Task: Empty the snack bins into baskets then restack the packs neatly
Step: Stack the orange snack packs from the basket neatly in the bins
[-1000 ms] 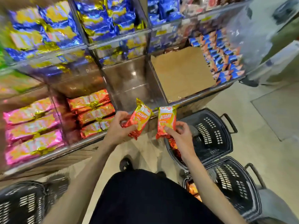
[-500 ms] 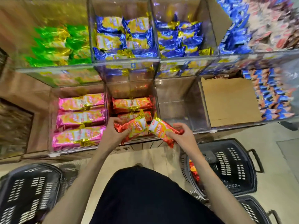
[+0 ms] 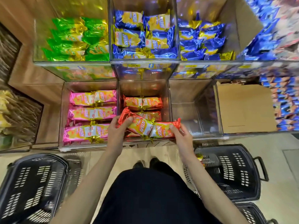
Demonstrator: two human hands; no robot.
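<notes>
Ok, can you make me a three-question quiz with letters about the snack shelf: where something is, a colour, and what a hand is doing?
1. Where is the empty clear bin?
A) top row
B) just right of the orange packs' bin
C) far left of the bottom row

2. What colour are the packs in the top left bin?
A) green
B) white
C) black

3. What is the left hand doing?
A) lying flat
B) gripping an orange pack
C) pointing up

Answers:
1 B, it stands right beside that bin.
2 A, shiny green-and-gold wrappers.
3 B, its fingers curl round the pack.
</notes>
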